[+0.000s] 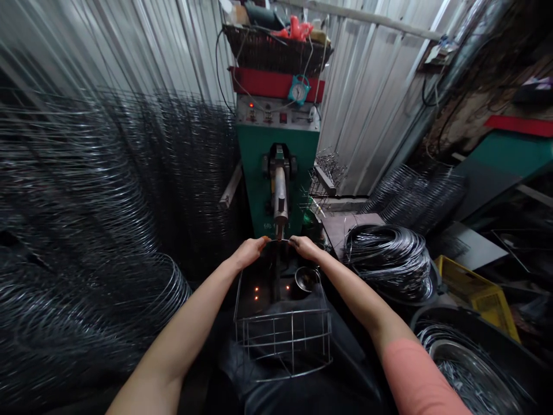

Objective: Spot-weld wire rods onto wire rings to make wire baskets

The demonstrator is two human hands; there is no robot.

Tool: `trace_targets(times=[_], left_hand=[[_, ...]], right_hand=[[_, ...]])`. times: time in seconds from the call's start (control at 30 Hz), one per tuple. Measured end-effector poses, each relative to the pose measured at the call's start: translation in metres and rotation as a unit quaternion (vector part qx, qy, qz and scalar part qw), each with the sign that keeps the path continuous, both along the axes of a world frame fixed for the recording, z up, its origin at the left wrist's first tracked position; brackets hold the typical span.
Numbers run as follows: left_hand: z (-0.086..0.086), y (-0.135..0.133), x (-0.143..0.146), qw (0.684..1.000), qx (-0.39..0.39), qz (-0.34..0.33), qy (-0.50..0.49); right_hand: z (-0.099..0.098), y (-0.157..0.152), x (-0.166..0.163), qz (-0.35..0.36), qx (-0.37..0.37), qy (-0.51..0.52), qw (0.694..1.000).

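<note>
Nearest me, my coral sleeve covers my right upper arm, and dark, smooth, faintly sheeny cloth spreads over my lap. Above it sits a wire frame, an open box of bright, thin rods crossing at right angles, its corners slightly rounded. To my right, a black tub holds a shiny round pan full of small metal pieces; beyond it are a yellow plastic crate and a thick coil of wire. To my left, wire hoops stand in deep, ribbed stacks. Past the frame, small orange points of light show on the dark surface, near a round metal bowl. My left hand and right hand are both closed, fingertips pinching a thin wire stretched between them, just at the lower end of a cylindrical metal rod; I cannot tell whether that wire joins the frame. Behind stands the green machine, with pale characters partly covered by the rod, too small to read. Its grey panel has a glowing red lamp; the markings there are blurred. A turquoise clock hangs against a red band, below a woven basket. Farthest back rises the ribbed metal wall.
</note>
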State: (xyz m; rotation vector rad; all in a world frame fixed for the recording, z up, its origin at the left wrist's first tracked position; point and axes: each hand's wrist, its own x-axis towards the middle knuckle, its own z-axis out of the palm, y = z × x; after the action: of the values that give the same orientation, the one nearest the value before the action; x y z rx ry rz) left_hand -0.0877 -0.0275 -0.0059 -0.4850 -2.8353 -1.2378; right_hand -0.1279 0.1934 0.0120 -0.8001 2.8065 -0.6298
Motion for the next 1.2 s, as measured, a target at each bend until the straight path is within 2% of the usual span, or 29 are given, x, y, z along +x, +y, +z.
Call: trace_targets(times=[0.4, 0.57, 0.67, 0.77, 0.83, 0.9, 0.97, 1.03, 1.1, 1.17, 1.2], left_hand=[[-0.002, 0.002, 0.001, 1.000, 0.022, 0.008, 0.003], [0.013, 0.006, 0.008, 0.999, 0.044, 0.016, -0.021], [0.024, 0.008, 0.020, 1.000, 0.008, 0.020, -0.016], [0.036, 0.012, 0.039, 0.999, -0.036, 0.019, 0.008], [0.046, 0.018, 0.054, 0.998, -0.054, 0.033, 0.022], [0.060, 0.025, 0.067, 0.997, -0.059, 0.052, 0.014], [0.074, 0.028, 0.081, 0.997, -0.040, 0.064, -0.019], [0.079, 0.021, 0.100, 0.995, 0.011, 0.082, -0.048], [0.067, 0.005, 0.131, 0.986, 0.086, 0.125, -0.073], [0.036, -0.013, 0.174, 0.954, 0.156, 0.213, -0.144], [0.016, -0.019, 0.199, 0.925, 0.180, 0.240, -0.232]], right_hand=[[0.000, -0.001, 0.002, -0.001, -0.018, -0.020, 1.000], [-0.005, 0.008, 0.004, -0.030, -0.055, -0.076, 0.995], [-0.003, 0.027, 0.019, -0.045, -0.085, -0.104, 0.990], [0.003, 0.048, 0.063, -0.085, -0.093, -0.057, 0.990], [0.008, 0.056, 0.110, -0.070, -0.098, -0.005, 0.993], [0.013, 0.057, 0.164, 0.046, -0.113, -0.021, 0.992], [0.013, 0.054, 0.211, 0.173, -0.090, -0.057, 0.979], [0.007, 0.051, 0.242, 0.239, -0.039, -0.081, 0.967], [-0.005, 0.053, 0.255, 0.239, -0.009, -0.079, 0.968], [-0.018, 0.058, 0.255, 0.200, -0.036, -0.058, 0.977], [-0.023, 0.061, 0.253, 0.176, -0.073, -0.045, 0.981]])
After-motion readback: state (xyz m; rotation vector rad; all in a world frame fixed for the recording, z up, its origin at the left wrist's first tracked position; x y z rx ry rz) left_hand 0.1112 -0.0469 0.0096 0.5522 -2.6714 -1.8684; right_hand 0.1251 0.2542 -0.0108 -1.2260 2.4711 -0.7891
